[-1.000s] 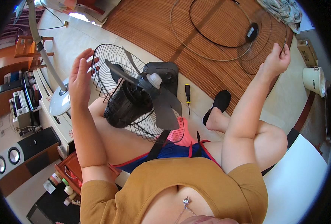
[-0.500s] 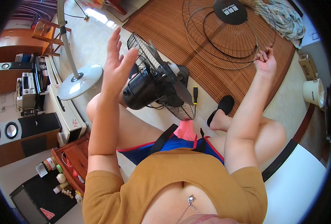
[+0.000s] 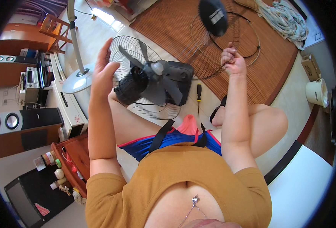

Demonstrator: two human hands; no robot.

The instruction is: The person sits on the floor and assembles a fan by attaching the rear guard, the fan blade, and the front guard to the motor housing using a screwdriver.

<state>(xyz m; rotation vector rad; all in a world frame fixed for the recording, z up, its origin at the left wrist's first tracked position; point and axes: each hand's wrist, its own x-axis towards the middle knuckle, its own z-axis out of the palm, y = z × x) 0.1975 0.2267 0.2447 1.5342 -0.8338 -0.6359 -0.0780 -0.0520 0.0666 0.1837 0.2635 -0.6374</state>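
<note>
A black fan [image 3: 152, 79] stands tilted in front of me, its dark blades bare and its wire rear grille [image 3: 137, 41] behind them. My left hand [image 3: 104, 70] is at that grille's left rim, fingers and thumb on either side of it. The fingers are partly hidden. My right hand [image 3: 234, 62] pinches the rim of the loose front grille [image 3: 198, 45], raised at a slant over the mat. A round black plate [image 3: 212, 17] forms the grille's centre. A dark ring [image 3: 257, 34] lies behind it. A screwdriver [image 3: 199, 93] lies right of the fan.
A brown slatted mat [image 3: 274, 64] covers the floor ahead, with a crumpled cloth [image 3: 283, 22] at its far right. A pole on a round white base [image 3: 78, 79] stands at left, near a white cabinet [image 3: 71, 104]. A white bucket [image 3: 316, 93] is at right.
My right hand has moved left, lifting and tilting the front grille off the mat. The fan has turned so its blades face up more, and my left hand has shifted left with it.
</note>
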